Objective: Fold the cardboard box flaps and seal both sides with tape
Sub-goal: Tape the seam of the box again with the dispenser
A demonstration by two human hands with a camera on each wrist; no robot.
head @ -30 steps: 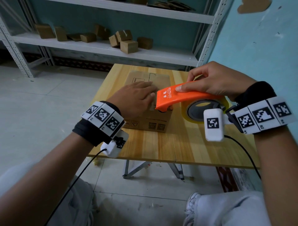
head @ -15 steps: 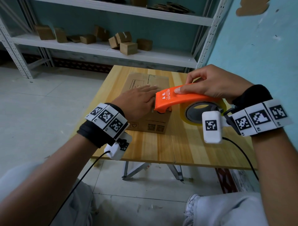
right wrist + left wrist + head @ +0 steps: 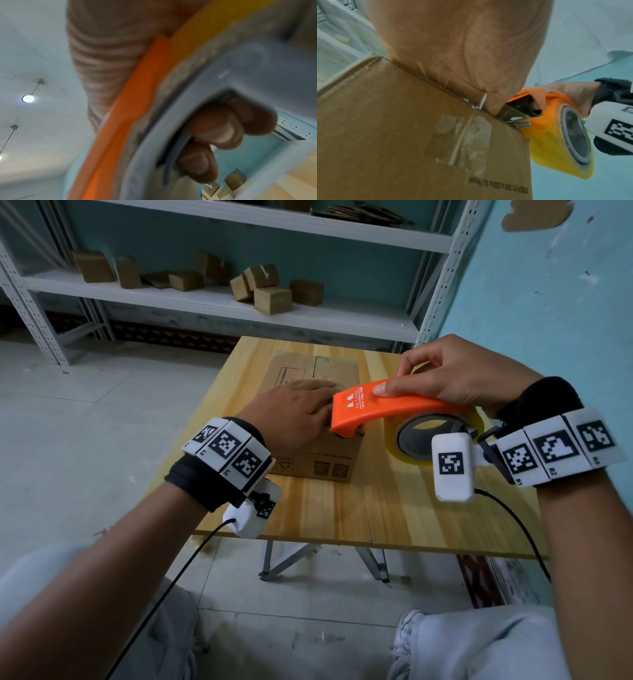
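Observation:
A brown cardboard box (image 3: 308, 371) with its top flaps folded down stands on the wooden table (image 3: 394, 508). My left hand (image 3: 294, 412) lies flat on the box top, palm pressing the flaps, seen close as my left hand (image 3: 457, 51) over the box (image 3: 402, 135). My right hand (image 3: 455, 378) grips an orange tape dispenser (image 3: 383, 405) holding a yellow tape roll (image 3: 428, 436). The dispenser's nose sits at the box's near right top edge, beside my left fingers. In the left wrist view the dispenser (image 3: 556, 129) meets the box edge above old tape marks. Curled fingers (image 3: 223, 129) wrap the dispenser (image 3: 130, 108).
A white metal shelf (image 3: 212, 302) behind the table carries several small cardboard boxes (image 3: 270, 296). A teal wall (image 3: 555, 302) rises close on the right. Tiled floor (image 3: 85, 422) spreads left. My knees (image 3: 479, 645) are below the table's near edge.
The view has shifted slightly and both hands have moved a little. The dispenser stays at the box's near right edge under my right hand; my left hand keeps pressing the top.

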